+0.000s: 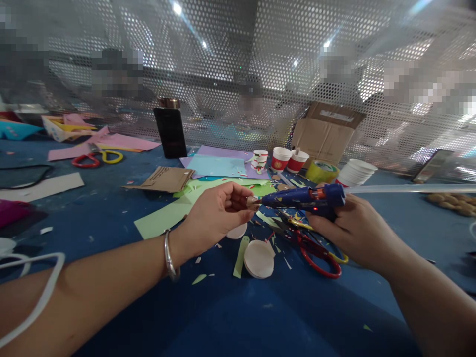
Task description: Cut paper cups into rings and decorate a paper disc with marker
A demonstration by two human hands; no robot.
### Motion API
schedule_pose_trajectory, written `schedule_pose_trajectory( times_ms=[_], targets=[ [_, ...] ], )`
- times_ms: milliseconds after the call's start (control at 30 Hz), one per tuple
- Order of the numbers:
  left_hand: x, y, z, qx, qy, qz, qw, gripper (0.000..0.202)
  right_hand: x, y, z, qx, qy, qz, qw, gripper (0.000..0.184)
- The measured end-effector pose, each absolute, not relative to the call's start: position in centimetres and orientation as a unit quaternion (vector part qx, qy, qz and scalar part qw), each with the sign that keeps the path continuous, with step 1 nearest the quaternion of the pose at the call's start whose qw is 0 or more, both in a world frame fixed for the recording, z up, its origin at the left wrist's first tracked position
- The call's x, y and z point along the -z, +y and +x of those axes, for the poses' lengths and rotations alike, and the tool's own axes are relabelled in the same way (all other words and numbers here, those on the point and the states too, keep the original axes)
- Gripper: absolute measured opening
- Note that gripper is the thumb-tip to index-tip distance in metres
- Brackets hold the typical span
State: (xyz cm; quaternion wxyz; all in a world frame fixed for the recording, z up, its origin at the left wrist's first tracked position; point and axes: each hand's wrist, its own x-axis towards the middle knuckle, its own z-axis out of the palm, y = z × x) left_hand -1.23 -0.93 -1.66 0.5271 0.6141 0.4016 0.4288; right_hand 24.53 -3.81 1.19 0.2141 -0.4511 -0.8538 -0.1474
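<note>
left hand (pixel 219 214) above the dark blue bench (pixel 186 322) pinches a small pale beige piece (pixel 252 202) in narrowed fingers. right hand (pixel 359 233) has its fingers wrapped round a blue plastic glue gun (pixel 293 197), nozzle at the piece, contact unclear. nearby on the bench: round whitish discs (pixel 259 259), a pale green paper strip (pixel 241 258), red-handled metal scissors (pixel 323 268).
</note>
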Motion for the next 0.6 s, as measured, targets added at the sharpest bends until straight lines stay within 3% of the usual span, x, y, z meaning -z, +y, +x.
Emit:
schedule_pose_trajectory(
  times_ms=[367,600],
  targets=[
    [1.54,-1.0,-1.2,-0.426,0.404,0.619,0.521,0.034,-1.12,-3.66,24.82,0.166,-0.849,-0.447,0.226,0.046],
    [1.47,-1.06,-1.05,-0.431,0.389,0.623,0.524,0.031,-1.27,-3.66,24.7,0.124,-0.83,-0.476,0.264,0.04]
  ],
)
